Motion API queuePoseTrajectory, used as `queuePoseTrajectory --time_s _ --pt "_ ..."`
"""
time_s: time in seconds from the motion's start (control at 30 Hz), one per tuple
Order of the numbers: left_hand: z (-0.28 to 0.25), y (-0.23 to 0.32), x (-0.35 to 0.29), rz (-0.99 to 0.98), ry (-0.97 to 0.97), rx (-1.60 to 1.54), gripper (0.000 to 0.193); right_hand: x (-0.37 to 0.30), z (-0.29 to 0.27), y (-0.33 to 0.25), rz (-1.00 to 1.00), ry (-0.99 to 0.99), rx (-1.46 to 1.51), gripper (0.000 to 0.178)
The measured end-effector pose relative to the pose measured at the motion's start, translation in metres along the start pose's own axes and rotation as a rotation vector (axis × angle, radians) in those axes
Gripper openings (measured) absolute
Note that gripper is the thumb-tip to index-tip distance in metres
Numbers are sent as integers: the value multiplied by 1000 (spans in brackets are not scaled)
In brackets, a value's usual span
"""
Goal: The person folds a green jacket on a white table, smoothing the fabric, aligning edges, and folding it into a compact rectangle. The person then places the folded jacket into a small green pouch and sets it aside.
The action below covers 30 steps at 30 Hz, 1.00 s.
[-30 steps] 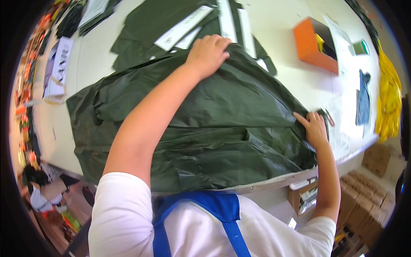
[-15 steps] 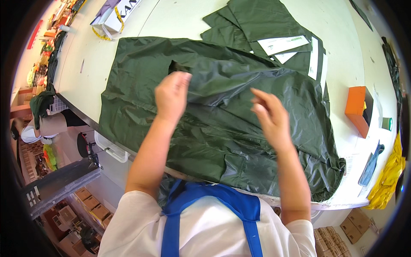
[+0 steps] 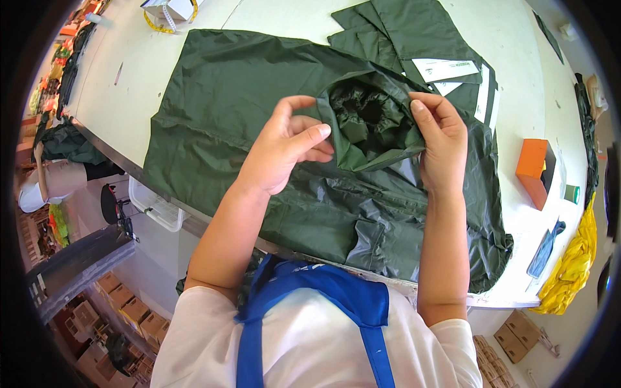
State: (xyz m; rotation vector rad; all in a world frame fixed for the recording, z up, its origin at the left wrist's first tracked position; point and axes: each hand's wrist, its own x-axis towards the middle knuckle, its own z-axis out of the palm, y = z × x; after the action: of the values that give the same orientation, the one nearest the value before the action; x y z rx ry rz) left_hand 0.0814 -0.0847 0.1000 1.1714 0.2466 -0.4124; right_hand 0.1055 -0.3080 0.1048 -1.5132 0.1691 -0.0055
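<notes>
A dark green waterproof garment (image 3: 213, 97) is spread over the table, its fabric creased and shiny in places. One tube-like part, which looks like a sleeve end (image 3: 378, 161), is raised and held open in a ring, with gathered elastic fabric visible inside. My left hand (image 3: 281, 145) grips the ring's left rim, thumb toward me and fingers curled behind. On the opposite rim, my right hand (image 3: 443, 139) pinches the edge between thumb and fingers.
Folded green pieces with white printed tags (image 3: 446, 68) lie at the far right. An orange box (image 3: 533, 174), a green spool (image 3: 572, 193), blue cloth (image 3: 546, 249) and yellow fabric (image 3: 569, 258) line the right side. A yellow measuring tape (image 3: 155, 22) lies far left; a person (image 3: 58, 178) sits beyond the left edge.
Both hands have taken hold of the sleeve end and spread it into a round opening. My left hand has moved right, and the right hand has closed on the rim.
</notes>
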Motion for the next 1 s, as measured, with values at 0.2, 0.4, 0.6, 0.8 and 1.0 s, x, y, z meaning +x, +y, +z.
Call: queuePoseTrajectory --time_s 0.2,0.4,0.6,0.8,1.0 --pt "3 -5 -3 -5 -93 -90 11 -6 -6 -6 -183 9 -341 12" --pt "11 -6 -4 519 250 651 19 -3 0 -22 -556 240 -599 14" --pt "19 -2 16 1147 48 1136 51 10 7 -24 -98 -25 132 15" --pt "-23 -8 52 1088 -19 1195 21 28 -47 44 -405 -130 -569 42" --pt "42 0 26 1201 -279 1259 32 3 -30 -4 -111 -50 -174 33"
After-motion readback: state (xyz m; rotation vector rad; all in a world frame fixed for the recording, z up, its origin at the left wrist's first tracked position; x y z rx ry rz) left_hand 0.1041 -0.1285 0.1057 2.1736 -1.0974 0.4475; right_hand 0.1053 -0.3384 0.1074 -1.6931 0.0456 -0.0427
